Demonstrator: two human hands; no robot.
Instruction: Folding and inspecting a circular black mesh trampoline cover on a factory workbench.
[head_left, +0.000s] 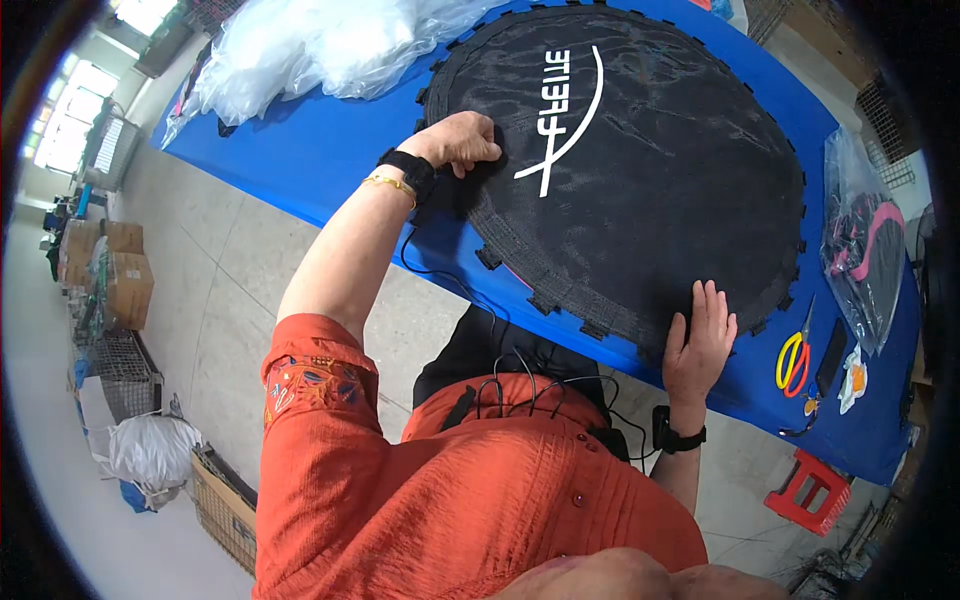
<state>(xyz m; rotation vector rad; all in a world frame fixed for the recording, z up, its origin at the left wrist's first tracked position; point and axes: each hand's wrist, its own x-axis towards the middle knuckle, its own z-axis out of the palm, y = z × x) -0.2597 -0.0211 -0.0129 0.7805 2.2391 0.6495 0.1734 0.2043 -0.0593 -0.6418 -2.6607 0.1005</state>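
Observation:
A large round black trampoline mat (660, 200) lies flat on the blue table, with white lettering on it and short black tabs around its rim. My left hand (463, 140) is closed at the mat's left edge, its fingers curled in. What those fingers hold, if anything, is hidden. Near the mat's front right edge, my right hand (702, 335) rests flat with its fingers stretched out. Both wrists wear black bands, and a thin black cable hangs below the left one.
Clear plastic bags (345, 45) are heaped at the table's far left. On the right lie a bagged black and pink item (865, 250), scissors (795, 362) with yellow and red handles, and a small orange and white packet (853, 380). A red stool (810, 493) stands on the floor.

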